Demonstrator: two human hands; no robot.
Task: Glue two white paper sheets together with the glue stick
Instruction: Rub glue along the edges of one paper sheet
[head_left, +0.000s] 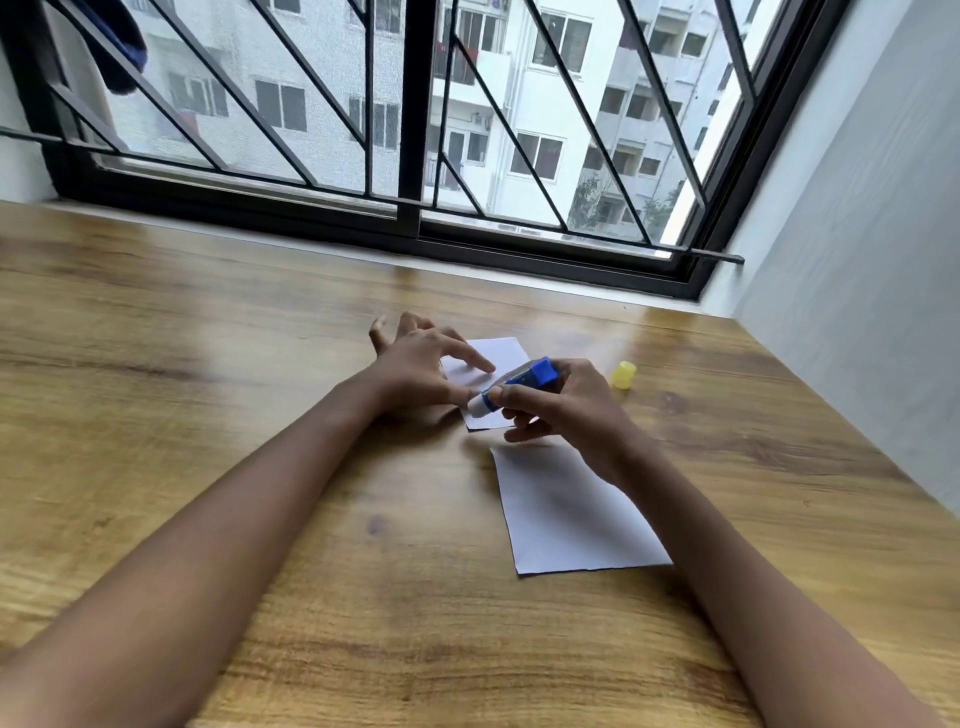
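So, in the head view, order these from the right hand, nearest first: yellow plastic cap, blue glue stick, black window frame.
1. Blue glue stick: held in the right hand.
2. Yellow plastic cap: on the wooden table, just to its right.
3. Black window frame: far behind, beyond the table.

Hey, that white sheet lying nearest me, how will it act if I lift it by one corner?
The near sheet looks thin and lies flat, so it would probably droop when lifted by a corner. It seems very light and, on the glossy table, may slide if pushed.
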